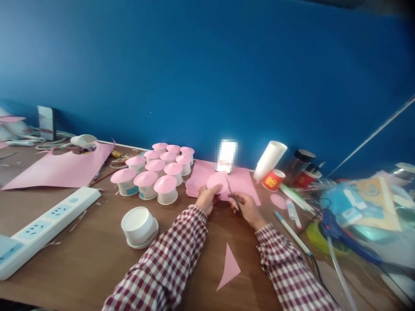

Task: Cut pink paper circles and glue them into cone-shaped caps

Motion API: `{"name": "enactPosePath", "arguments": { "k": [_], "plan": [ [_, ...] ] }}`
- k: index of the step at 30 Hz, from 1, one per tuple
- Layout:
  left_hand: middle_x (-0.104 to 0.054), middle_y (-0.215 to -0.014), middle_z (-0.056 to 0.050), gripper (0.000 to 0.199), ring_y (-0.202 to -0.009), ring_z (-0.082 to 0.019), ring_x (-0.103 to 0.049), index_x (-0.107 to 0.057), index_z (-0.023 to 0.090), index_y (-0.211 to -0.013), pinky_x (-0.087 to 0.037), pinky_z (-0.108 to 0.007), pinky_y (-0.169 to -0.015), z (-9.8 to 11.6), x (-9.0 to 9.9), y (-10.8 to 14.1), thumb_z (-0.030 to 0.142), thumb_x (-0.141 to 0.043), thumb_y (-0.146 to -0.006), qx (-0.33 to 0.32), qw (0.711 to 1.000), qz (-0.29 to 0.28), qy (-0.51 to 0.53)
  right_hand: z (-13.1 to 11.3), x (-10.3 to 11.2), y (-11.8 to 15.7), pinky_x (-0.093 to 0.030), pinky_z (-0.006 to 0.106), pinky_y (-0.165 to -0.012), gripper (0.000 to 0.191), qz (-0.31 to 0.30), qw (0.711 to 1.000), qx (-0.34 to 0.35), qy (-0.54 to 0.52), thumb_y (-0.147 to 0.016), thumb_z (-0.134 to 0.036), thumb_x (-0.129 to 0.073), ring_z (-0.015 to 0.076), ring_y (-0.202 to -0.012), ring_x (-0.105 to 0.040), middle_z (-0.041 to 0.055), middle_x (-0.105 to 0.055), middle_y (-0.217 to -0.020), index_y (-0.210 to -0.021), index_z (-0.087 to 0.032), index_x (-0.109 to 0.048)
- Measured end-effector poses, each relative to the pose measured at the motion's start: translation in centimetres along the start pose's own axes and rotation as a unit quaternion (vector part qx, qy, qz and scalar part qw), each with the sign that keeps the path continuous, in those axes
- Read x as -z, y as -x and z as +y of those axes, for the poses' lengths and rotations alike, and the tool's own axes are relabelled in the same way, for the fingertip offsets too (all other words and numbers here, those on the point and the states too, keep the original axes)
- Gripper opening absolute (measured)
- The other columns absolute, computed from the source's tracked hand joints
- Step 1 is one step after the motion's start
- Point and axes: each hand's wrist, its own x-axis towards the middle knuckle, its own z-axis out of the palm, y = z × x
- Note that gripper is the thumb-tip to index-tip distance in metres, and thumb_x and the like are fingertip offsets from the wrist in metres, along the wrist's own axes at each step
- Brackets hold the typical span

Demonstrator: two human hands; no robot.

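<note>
My left hand (208, 198) is closed on a pink paper circle (217, 180), thumb on top of it. In my right hand (247, 208) is a pair of scissors (234, 196), its blades pointing up and left along the circle's right edge. Beneath both lies a stack of pink paper (244, 179) near the wall. A pink paper offcut (229, 268) rests on the table between my forearms. To the left of my hands stand several paper cups with pink paper tops (165, 184) in rows.
An upturned white bowl (138, 222) and a power strip (52, 224) sit to the left. A phone (226, 156) leans on the blue wall. At right are stacked white cups (270, 160), a red cup (273, 179) and a blue glue gun (348, 242) with its cord.
</note>
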Motion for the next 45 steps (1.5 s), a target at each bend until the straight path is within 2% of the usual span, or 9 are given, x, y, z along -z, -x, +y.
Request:
{"name": "enactPosePath", "arguments": {
  "k": [8, 17, 37, 45],
  "plan": [
    [-0.058, -0.063, -0.002, 0.022, -0.045, -0.005, -0.049, -0.062, 0.008, -0.079, -0.043, -0.016, -0.040, 0.04, 0.05, -0.09, 0.018, -0.072, -0.063, 0.008, 1.000, -0.007, 0.002, -0.56, -0.14, 0.20, -0.042, 0.021, -0.041, 0.043, 0.011, 1.000, 0.006, 0.001, -0.067, -0.048, -0.067, 0.0091, -0.044, -0.050, -0.0023, -0.055, -0.054, -0.090, -0.012, -0.063],
    [-0.058, -0.062, -0.002, 0.021, -0.045, -0.006, -0.049, -0.060, 0.009, -0.077, -0.042, -0.016, -0.039, -0.14, 0.12, -0.26, 0.018, -0.072, -0.062, 0.006, 1.000, -0.002, 0.009, 0.11, 0.08, -0.02, -0.044, 0.023, -0.042, 0.046, 0.009, 1.000, 0.021, -0.004, -0.066, -0.049, -0.069, 0.0096, -0.045, -0.050, -0.0023, -0.055, -0.054, -0.092, -0.013, -0.064],
    [-0.055, -0.057, 0.001, 0.023, -0.044, -0.005, -0.047, -0.059, 0.009, -0.074, -0.040, -0.016, -0.040, -0.22, 0.02, -0.14, 0.018, -0.074, -0.058, -0.015, 1.000, 0.007, 0.016, -0.21, 0.06, 0.08, -0.045, 0.022, -0.043, 0.043, 0.009, 1.000, 0.006, -0.002, -0.066, -0.045, -0.070, 0.0084, -0.045, -0.049, -0.0009, -0.057, -0.058, -0.093, -0.012, -0.064],
    [-0.054, -0.056, 0.002, 0.026, -0.044, -0.005, -0.046, -0.058, 0.010, -0.074, -0.039, -0.016, -0.040, -0.22, 0.02, -0.18, 0.020, -0.075, -0.057, -0.018, 1.000, 0.013, 0.015, -0.16, 0.10, 0.04, -0.045, 0.023, -0.042, 0.049, 0.007, 1.000, 0.012, -0.002, -0.064, -0.050, -0.070, 0.0087, -0.045, -0.049, 0.0003, -0.058, -0.058, -0.093, -0.011, -0.064]
  ]
}}
